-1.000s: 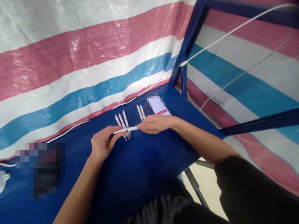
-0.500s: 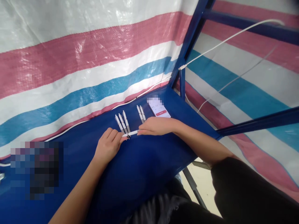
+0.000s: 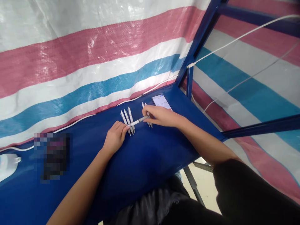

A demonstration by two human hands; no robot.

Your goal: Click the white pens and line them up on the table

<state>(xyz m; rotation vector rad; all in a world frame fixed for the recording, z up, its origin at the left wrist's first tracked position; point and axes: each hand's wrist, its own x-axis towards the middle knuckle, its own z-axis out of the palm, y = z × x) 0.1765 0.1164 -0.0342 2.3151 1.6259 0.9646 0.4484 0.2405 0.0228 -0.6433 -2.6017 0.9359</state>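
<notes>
A white pen with a grey grip section [image 3: 136, 122] is stretched between my two hands above the table. My left hand [image 3: 114, 137] is closed around its white end. At the grey tip end, the fingers of my right hand [image 3: 161, 116] pinch it, thumb below and index finger above. Under the held pen lie three similar pens [image 3: 124, 117] side by side, tips toward me. Two more pens [image 3: 149, 123] rest beneath my right hand, which partly covers them.
Behind my right hand lies a phone [image 3: 161, 101] with its screen lit. A blurred dark item [image 3: 56, 157] and a white rounded object [image 3: 8, 165] are on the left of the blue table [image 3: 145, 162]. A white cable [image 3: 87, 117] runs along the striped sheet.
My right hand has shifted toward the pen's tip end, baring the grey grip section. The held pen now slants up to the right, and the view has turned slightly left.
</notes>
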